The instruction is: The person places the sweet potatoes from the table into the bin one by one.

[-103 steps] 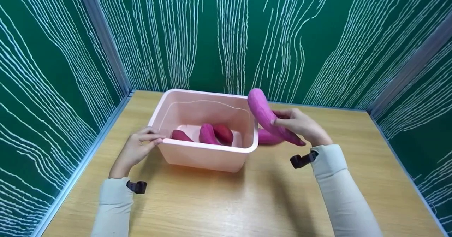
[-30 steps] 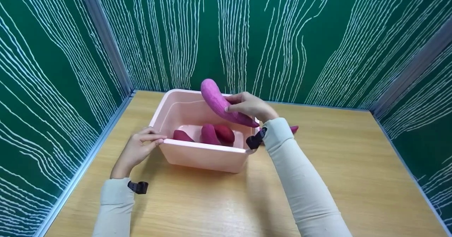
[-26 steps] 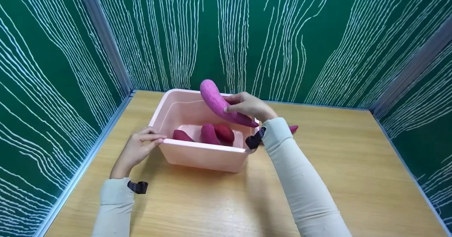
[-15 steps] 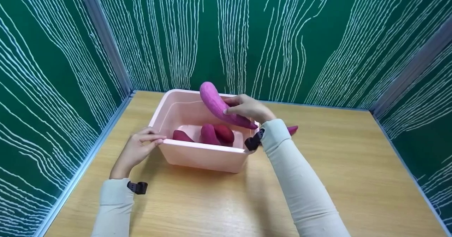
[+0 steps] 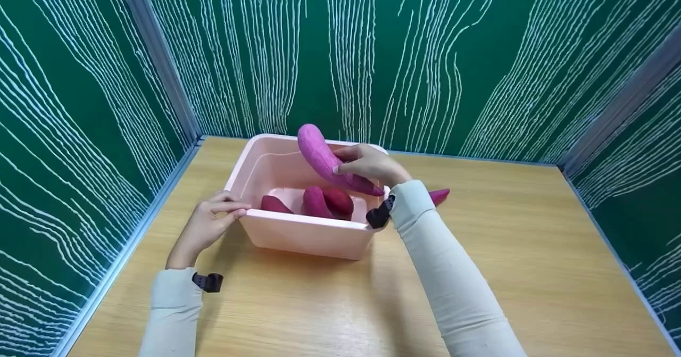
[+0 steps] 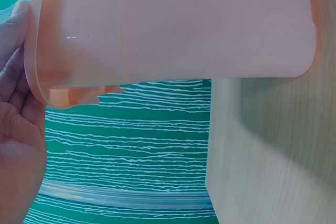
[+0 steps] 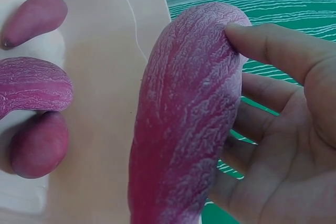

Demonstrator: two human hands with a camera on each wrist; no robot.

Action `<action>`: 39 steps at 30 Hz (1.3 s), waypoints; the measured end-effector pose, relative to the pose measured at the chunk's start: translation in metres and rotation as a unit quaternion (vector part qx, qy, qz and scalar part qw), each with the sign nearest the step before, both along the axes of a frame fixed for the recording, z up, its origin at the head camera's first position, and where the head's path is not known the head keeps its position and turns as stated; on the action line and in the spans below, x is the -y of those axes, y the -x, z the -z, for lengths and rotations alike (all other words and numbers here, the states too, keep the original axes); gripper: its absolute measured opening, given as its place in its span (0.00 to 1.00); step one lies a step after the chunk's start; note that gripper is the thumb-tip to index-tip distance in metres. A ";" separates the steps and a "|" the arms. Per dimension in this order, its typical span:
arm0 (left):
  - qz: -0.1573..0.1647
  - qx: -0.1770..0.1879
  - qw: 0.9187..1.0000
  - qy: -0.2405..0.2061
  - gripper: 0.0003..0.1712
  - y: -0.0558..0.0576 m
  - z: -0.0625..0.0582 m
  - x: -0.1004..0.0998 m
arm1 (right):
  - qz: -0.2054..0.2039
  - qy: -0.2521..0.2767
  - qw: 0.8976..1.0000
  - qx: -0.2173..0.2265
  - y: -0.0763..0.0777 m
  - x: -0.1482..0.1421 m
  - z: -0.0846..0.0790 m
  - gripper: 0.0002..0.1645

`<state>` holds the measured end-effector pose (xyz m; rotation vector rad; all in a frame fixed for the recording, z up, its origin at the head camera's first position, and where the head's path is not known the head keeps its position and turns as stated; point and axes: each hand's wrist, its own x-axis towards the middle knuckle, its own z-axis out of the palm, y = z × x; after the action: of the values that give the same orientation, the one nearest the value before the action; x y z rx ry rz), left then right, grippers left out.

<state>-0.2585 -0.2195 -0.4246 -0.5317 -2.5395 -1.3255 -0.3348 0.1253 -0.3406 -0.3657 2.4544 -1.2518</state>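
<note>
My left hand pinches the near-left rim of a pink plastic bin, thumb inside the front edge in the head view. Over the bin's opening, my right hand grips a long, curved pink-purple sweet potato. Its thick rounded end points up and left, and its thin tip slants down toward the right rim. Wrinkled skin shows close up on this sweet potato in the right wrist view. On the bin's floor lie a dark red sweet potato, a curved purple one and a rounder red one.
Right of the bin, another purple sweet potato lies on the wooden table, mostly hidden behind my right wrist. Green panels with white wavy lines enclose the table at the back and sides, joined by grey posts.
My right hand has carried the sweet potato leftward from beside the bin to above its opening, then drifted slightly lower and left. My left hand has stayed on the rim.
</note>
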 end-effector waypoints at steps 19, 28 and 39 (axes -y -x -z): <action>0.002 0.027 1.000 -0.010 0.09 -0.001 -0.001 0.000 | 0.001 0.033 0.999 0.011 -0.002 -0.001 0.004 0.29; -0.006 0.025 1.000 -0.009 0.10 -0.003 -0.004 -0.001 | -0.011 0.068 0.998 -0.007 -0.002 -0.005 0.006 0.26; -0.003 0.034 0.999 -0.008 0.10 -0.001 -0.003 0.000 | -0.006 0.057 0.998 -0.009 -0.002 -0.008 0.007 0.27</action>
<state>-0.2572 -0.2191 -0.4216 -0.4827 -2.5798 -1.3832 -0.3331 0.1332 -0.3477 -0.4222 2.3973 -1.3939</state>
